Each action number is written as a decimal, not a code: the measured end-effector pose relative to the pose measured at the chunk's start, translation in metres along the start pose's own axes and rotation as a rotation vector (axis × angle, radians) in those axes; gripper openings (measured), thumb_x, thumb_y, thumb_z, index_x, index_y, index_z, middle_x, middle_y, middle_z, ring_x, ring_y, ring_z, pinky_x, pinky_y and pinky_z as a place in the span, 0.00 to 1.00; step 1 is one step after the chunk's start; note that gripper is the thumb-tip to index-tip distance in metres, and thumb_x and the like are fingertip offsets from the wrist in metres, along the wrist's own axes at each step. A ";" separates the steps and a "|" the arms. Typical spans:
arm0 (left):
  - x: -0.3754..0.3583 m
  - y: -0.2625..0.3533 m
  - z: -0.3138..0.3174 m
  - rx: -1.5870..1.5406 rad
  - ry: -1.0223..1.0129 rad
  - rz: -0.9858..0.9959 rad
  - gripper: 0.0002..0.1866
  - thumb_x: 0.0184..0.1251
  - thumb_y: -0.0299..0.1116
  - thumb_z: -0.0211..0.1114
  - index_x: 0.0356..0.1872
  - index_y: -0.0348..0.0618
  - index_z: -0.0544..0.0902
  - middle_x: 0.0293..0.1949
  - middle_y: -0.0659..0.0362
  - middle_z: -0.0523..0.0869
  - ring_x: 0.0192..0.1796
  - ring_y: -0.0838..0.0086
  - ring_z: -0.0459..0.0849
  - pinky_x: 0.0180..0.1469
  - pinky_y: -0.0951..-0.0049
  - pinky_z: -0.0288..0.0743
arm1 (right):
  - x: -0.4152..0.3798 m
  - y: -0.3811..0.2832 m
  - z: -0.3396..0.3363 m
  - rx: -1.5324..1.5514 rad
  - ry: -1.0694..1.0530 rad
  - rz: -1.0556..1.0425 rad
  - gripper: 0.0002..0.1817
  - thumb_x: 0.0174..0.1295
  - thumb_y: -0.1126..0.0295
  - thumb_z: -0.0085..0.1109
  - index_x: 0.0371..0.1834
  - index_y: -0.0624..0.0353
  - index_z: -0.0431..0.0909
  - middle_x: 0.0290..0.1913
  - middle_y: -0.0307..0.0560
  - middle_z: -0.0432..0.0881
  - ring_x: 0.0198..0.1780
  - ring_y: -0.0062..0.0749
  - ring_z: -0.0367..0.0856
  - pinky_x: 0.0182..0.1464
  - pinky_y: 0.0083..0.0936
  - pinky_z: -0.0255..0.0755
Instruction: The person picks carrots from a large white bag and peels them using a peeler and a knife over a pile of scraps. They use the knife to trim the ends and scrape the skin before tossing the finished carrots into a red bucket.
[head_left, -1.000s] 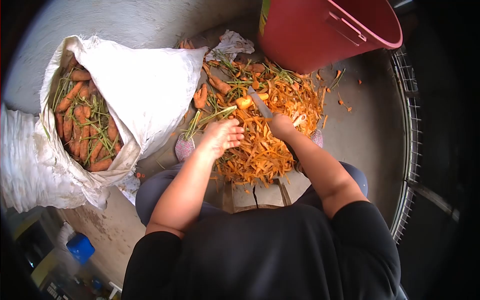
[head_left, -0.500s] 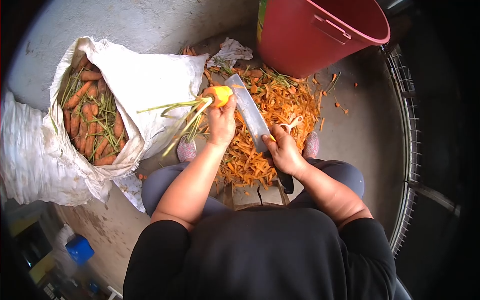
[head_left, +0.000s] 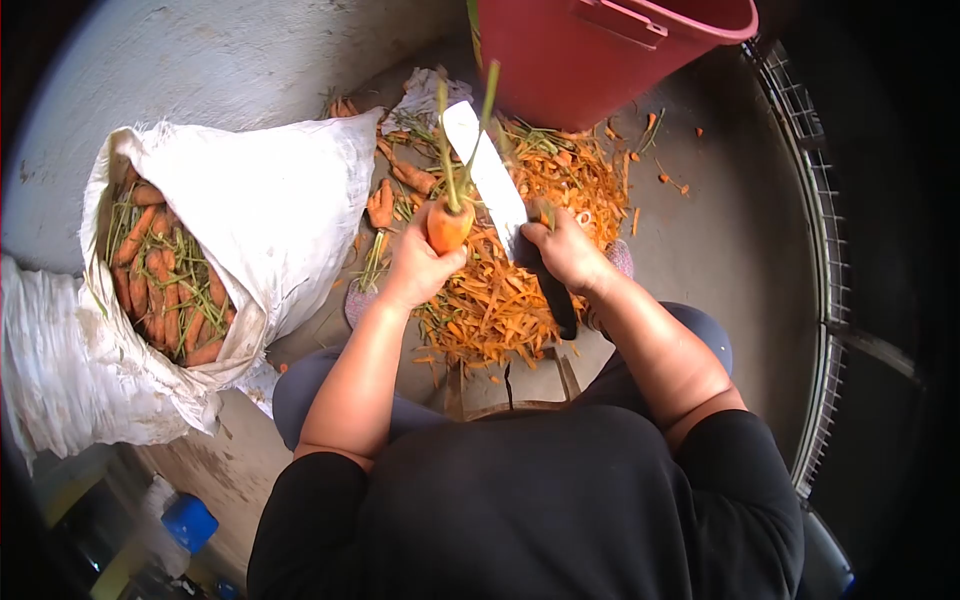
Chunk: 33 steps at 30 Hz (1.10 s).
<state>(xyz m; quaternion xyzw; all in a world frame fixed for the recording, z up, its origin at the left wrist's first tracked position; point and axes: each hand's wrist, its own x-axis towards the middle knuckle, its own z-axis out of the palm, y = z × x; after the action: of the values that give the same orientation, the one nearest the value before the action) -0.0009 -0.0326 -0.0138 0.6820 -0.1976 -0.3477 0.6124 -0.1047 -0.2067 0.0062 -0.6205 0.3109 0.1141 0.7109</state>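
My left hand [head_left: 418,262] is closed around a carrot [head_left: 449,228], its cut-short green stalks pointing up and away from me. The carrot's skin looks bright orange. In my right hand [head_left: 568,252] is a broad-bladed knife [head_left: 488,180], gripped where blade meets handle, with the black handle trailing back toward my knee. The blade slants up and left, its flat catching the light, close to the right of the carrot stalks. Beneath both hands lies a heap of carrot peelings [head_left: 490,310] on the floor.
At my left, a white woven sack [head_left: 290,190] lies open with unpeeled carrots [head_left: 160,280] and stalks inside. Loose carrots [head_left: 380,205] lie between sack and peelings. A large red bin [head_left: 570,70] stands beyond the heap. Wire mesh [head_left: 815,420] runs along the right.
The carrot has turned from lying sideways, stalks leftward, to stalks pointing up. My left hand has moved down and left, and the knife blade has tilted to catch light.
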 end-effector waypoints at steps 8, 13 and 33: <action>-0.006 -0.006 0.016 0.249 -0.058 0.124 0.21 0.42 0.25 0.68 0.42 0.41 0.74 0.35 0.56 0.80 0.39 0.72 0.80 0.42 0.74 0.73 | -0.002 0.006 0.000 -0.426 0.027 -0.206 0.40 0.32 0.48 0.75 0.41 0.68 0.68 0.35 0.48 0.76 0.39 0.31 0.75 0.43 0.26 0.69; -0.009 0.012 0.020 0.450 -0.090 0.145 0.18 0.41 0.27 0.69 0.36 0.41 0.74 0.33 0.54 0.79 0.36 0.63 0.80 0.37 0.69 0.73 | -0.006 0.002 0.000 -0.516 0.093 -0.280 0.51 0.21 0.33 0.69 0.40 0.68 0.69 0.34 0.59 0.79 0.39 0.45 0.80 0.42 0.33 0.72; -0.015 0.010 0.012 0.453 -0.319 -0.150 0.19 0.41 0.32 0.67 0.38 0.39 0.77 0.33 0.48 0.82 0.36 0.56 0.81 0.39 0.65 0.74 | -0.011 0.009 0.015 -0.585 -0.066 -0.317 0.38 0.40 0.39 0.62 0.41 0.66 0.72 0.32 0.60 0.79 0.37 0.48 0.80 0.42 0.36 0.72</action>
<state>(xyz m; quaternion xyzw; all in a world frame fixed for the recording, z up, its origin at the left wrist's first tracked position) -0.0182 -0.0318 -0.0010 0.7508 -0.3130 -0.4418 0.3783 -0.1138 -0.1886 0.0062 -0.8350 0.1414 0.1065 0.5210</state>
